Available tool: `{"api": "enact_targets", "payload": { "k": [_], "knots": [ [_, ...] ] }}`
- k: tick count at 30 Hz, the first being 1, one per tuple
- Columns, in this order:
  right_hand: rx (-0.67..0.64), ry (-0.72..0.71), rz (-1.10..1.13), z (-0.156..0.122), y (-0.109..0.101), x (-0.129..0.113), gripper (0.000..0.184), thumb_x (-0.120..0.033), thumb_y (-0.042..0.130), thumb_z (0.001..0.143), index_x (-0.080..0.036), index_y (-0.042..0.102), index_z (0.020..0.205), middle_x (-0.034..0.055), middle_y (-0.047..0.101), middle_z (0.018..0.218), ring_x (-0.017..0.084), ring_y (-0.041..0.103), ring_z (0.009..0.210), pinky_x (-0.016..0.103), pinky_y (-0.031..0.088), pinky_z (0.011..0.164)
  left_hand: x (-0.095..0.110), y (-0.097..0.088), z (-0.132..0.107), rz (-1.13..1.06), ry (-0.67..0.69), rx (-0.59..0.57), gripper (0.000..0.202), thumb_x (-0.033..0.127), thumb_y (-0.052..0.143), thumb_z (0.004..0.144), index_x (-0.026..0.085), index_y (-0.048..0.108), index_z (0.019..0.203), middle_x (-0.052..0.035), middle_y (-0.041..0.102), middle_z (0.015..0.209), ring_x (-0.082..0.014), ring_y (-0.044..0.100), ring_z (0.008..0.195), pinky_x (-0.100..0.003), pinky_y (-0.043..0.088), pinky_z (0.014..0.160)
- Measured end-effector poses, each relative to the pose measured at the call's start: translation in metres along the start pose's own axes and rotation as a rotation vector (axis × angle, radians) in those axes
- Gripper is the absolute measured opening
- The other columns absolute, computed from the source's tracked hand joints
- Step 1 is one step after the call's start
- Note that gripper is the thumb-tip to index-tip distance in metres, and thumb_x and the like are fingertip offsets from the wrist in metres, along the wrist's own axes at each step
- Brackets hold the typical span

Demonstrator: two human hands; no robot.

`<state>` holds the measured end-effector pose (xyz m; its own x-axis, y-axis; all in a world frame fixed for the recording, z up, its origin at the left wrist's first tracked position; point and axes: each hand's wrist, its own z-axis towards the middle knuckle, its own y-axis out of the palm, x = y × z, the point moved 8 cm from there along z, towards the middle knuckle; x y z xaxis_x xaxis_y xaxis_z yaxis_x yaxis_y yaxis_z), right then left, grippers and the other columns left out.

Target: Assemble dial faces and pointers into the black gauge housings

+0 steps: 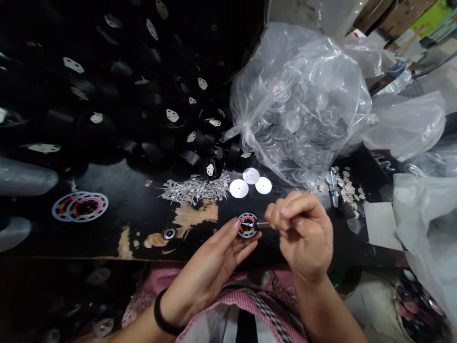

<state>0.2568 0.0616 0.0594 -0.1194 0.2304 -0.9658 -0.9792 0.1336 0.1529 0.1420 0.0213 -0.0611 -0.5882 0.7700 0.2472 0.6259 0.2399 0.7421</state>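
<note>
My left hand holds a small round gauge between thumb and fingers, its black dial with coloured marks and white pointer facing up. Closed around a dark rod-like tool is my right hand; the tool's end reaches the gauge's right edge. Whether the two touch I cannot tell. Beyond the gauge lie several white discs with small holes. A heap of thin white pointers is to their left. Nearer the table edge sits a small black-and-silver round part.
Printed dial plates overlap at the left. Black cups with white plates crowd the back. A clear bag of transparent round covers bulges at back right. Small pale pieces, a blue-handled tool and a white sheet lie right.
</note>
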Motion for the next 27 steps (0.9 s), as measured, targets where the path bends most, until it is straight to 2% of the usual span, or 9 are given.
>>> {"api": "enact_targets", "payload": {
  "k": [7, 10, 13, 15, 17, 22, 24, 25, 27],
  "knots": [
    [-0.288, -0.033, -0.327, -0.004, 0.033, 0.014, 0.023, -0.015, 0.040, 0.088, -0.021, 0.059, 0.075, 0.0015, 0.055, 0.071, 0.015, 0.054, 0.067, 0.032, 0.048, 0.063, 0.000, -0.004, 0.000, -0.034, 0.002, 0.031, 0.013, 0.027, 0.071, 0.088, 0.019, 0.077, 0.097, -0.0039, 0.076, 0.101, -0.0137, 0.071, 0.090, -0.023, 0.057, 0.082],
    [-0.330, -0.038, -0.360, -0.003, 0.037, 0.011, 0.022, -0.016, 0.040, 0.088, -0.021, 0.056, 0.074, 0.0002, 0.053, 0.068, 0.015, 0.054, 0.065, 0.031, 0.048, 0.062, -0.001, -0.005, 0.002, -0.039, -0.001, 0.027, 0.017, 0.028, 0.066, 0.092, 0.017, 0.076, 0.101, -0.0055, 0.076, 0.104, -0.0130, 0.070, 0.089, -0.021, 0.057, 0.079],
    [-0.270, -0.030, -0.313, -0.006, 0.032, -0.003, 0.023, -0.019, 0.041, 0.089, -0.023, 0.053, 0.070, -0.0010, 0.049, 0.061, 0.014, 0.053, 0.059, 0.031, 0.047, 0.057, -0.002, -0.003, 0.004, -0.055, -0.002, 0.010, 0.016, 0.028, 0.063, 0.094, 0.017, 0.076, 0.098, -0.0065, 0.076, 0.103, -0.0155, 0.071, 0.091, -0.026, 0.058, 0.083],
    [-0.193, -0.115, -0.244, -0.010, 0.026, -0.018, 0.029, -0.025, 0.038, 0.093, -0.024, 0.048, 0.066, -0.0015, 0.045, 0.056, 0.014, 0.050, 0.053, 0.031, 0.046, 0.055, -0.003, -0.003, 0.005, -0.066, -0.005, 0.022, 0.014, 0.027, 0.064, 0.093, 0.018, 0.075, 0.093, -0.0060, 0.077, 0.102, -0.0170, 0.072, 0.091, -0.030, 0.058, 0.088],
    [-0.202, -0.173, -0.248, -0.014, 0.026, -0.022, 0.035, -0.032, 0.036, 0.096, -0.025, 0.044, 0.063, -0.0010, 0.044, 0.055, 0.015, 0.049, 0.053, 0.033, 0.046, 0.056, -0.004, -0.004, 0.005, -0.072, -0.008, 0.050, 0.012, 0.025, 0.065, 0.092, 0.019, 0.075, 0.090, -0.0052, 0.077, 0.101, -0.0174, 0.072, 0.090, -0.031, 0.058, 0.088],
    [-0.350, -0.112, -0.340, -0.009, 0.046, 0.012, 0.020, -0.019, 0.043, 0.089, -0.023, 0.049, 0.070, -0.0002, 0.051, 0.065, 0.014, 0.051, 0.060, 0.031, 0.046, 0.058, -0.003, -0.001, 0.003, -0.060, 0.018, 0.049, 0.008, 0.024, 0.069, 0.088, 0.020, 0.076, 0.091, -0.0032, 0.077, 0.097, -0.0157, 0.071, 0.084, -0.025, 0.059, 0.079],
    [-0.386, -0.090, -0.299, -0.003, 0.050, 0.015, 0.019, -0.012, 0.042, 0.084, -0.022, 0.051, 0.071, -0.0008, 0.051, 0.068, 0.013, 0.052, 0.062, 0.029, 0.046, 0.059, -0.001, 0.000, 0.001, -0.043, 0.034, 0.044, 0.006, 0.024, 0.072, 0.086, 0.020, 0.075, 0.089, -0.0026, 0.077, 0.095, -0.0156, 0.071, 0.084, -0.025, 0.059, 0.080],
    [-0.355, -0.099, -0.248, 0.000, 0.045, 0.010, 0.020, -0.010, 0.042, 0.082, -0.022, 0.052, 0.071, -0.0011, 0.052, 0.067, 0.013, 0.052, 0.062, 0.029, 0.046, 0.060, 0.000, 0.001, 0.000, -0.033, 0.037, 0.040, 0.007, 0.025, 0.072, 0.086, 0.019, 0.075, 0.090, -0.0036, 0.077, 0.096, -0.0165, 0.072, 0.087, -0.027, 0.059, 0.083],
    [-0.153, -0.169, -0.112, 0.008, 0.013, -0.011, 0.021, -0.007, 0.043, 0.078, -0.022, 0.055, 0.069, -0.0025, 0.049, 0.062, 0.012, 0.049, 0.058, 0.030, 0.045, 0.060, 0.007, 0.001, -0.005, -0.020, 0.054, 0.046, 0.014, 0.028, 0.069, 0.089, 0.016, 0.074, 0.094, -0.0073, 0.076, 0.103, -0.0197, 0.072, 0.095, -0.032, 0.058, 0.091]
  ]
}}
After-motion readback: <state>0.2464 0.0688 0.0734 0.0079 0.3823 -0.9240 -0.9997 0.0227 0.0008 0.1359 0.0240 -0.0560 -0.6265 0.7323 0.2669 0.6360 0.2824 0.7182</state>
